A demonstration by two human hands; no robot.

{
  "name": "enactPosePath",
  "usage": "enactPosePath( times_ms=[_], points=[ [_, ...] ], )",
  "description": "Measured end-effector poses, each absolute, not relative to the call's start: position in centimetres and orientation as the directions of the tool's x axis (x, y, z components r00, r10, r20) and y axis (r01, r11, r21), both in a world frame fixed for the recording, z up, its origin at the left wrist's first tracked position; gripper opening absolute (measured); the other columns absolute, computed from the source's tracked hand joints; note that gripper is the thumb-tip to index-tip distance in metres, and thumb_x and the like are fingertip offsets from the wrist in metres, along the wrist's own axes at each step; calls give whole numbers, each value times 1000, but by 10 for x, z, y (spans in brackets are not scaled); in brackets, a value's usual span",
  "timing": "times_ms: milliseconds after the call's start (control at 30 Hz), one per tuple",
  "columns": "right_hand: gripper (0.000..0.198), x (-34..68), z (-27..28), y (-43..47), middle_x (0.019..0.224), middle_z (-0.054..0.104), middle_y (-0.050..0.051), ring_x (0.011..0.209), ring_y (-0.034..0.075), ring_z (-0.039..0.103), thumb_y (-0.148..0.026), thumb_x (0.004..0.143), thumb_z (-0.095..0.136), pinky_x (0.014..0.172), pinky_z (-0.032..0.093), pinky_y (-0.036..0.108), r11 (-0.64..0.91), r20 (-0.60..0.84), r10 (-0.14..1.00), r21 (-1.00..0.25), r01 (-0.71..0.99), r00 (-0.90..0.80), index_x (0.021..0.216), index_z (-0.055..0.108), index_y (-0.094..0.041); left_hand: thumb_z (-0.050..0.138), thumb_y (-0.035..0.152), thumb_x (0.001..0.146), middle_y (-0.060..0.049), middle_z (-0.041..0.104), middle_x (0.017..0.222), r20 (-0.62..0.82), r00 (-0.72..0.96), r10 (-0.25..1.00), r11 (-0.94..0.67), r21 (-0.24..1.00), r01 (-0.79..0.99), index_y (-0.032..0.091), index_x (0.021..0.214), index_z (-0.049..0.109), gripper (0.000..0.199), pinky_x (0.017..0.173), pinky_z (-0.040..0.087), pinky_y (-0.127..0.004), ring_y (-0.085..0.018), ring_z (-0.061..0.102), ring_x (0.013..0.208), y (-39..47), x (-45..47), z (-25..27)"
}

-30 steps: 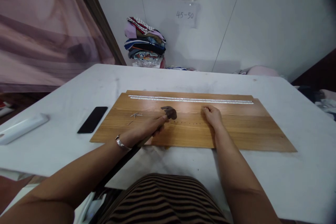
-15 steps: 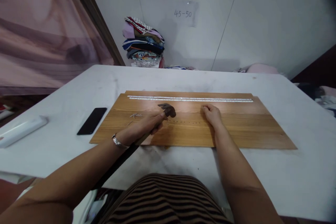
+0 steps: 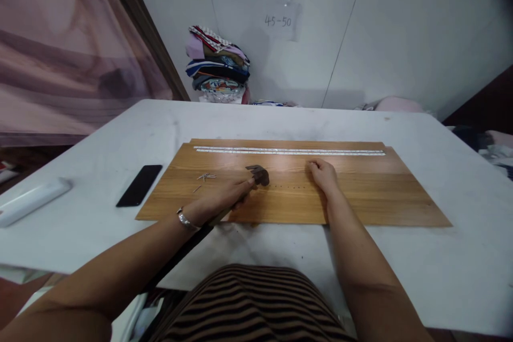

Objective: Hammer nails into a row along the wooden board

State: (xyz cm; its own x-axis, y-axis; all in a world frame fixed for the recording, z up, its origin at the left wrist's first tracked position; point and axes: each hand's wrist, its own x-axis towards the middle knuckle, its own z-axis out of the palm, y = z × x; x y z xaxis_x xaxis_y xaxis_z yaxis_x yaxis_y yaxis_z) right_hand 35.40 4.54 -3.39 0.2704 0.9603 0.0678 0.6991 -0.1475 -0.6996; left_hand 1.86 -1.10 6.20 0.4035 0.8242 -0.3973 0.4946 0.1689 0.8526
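Clamping one claw hammer (image 3: 261,175) near its head, the left grip (image 3: 228,195) sits left of the curled right grip (image 3: 324,176), whose hold I cannot tell; beyond both lie two white strips (image 3: 288,153), leftward one separate nail (image 3: 197,188).

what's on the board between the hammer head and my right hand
The head view shows a row of small dark dots on the wooden board, between the hammer head and your right hand.

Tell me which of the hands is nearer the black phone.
Left. The left hand, gripping the hammer, is right of the black phone; the right hand is farther right, over the wooden board.
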Motion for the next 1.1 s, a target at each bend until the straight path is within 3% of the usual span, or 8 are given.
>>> enactPosePath(
  times_ms=[800,1100],
  points=[
    [34,355,-38,45,111,82,9,104,26,73,-32,91,55,94,54,37,-137,92,954,-714,687,286,108,82,-23,44,65,100,-2,58,73,-386,411,826,151,854,499,17,114,71,56,50,37,-27,-12,47,57,-10,19,57],
    [33,355,-38,46,109,82,8,103,26,73,-34,91,55,92,55,37,-148,92,951,-704,694,295,107,82,-24,43,62,102,-1,56,68,-351,431,831,125,874,470,17,102,70,53,50,36,-27,-12,46,56,-12,20,64]
  ],
)
